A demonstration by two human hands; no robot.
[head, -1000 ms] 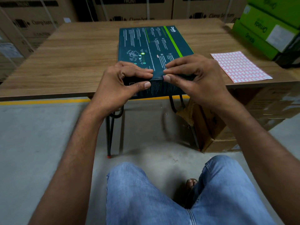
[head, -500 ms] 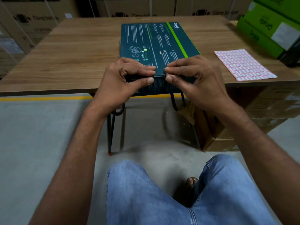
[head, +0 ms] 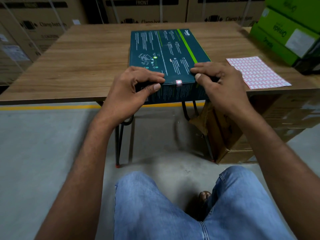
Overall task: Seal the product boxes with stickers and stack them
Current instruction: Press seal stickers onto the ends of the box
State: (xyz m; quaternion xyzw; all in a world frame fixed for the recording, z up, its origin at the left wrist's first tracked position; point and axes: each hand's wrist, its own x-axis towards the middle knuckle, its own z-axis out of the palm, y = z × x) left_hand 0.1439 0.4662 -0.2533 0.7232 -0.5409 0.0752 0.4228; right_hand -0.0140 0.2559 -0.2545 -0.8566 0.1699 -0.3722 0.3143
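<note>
A warehouse: stacked shipping cartons [head: 142, 9], concrete floor [head: 43, 144] with yellow line [head: 48, 107].

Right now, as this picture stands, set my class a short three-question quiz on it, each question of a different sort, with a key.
1. True or false: a sticker wraps over the near top edge of the box.
2. Where is the sticker sheet? A: on the box. B: on the table, right of the box. C: on the table, left of the box.
3. How many hands grip the box's near end?

Key: 1 true. 2 B. 3 two, the left hand and the right hand.
</note>
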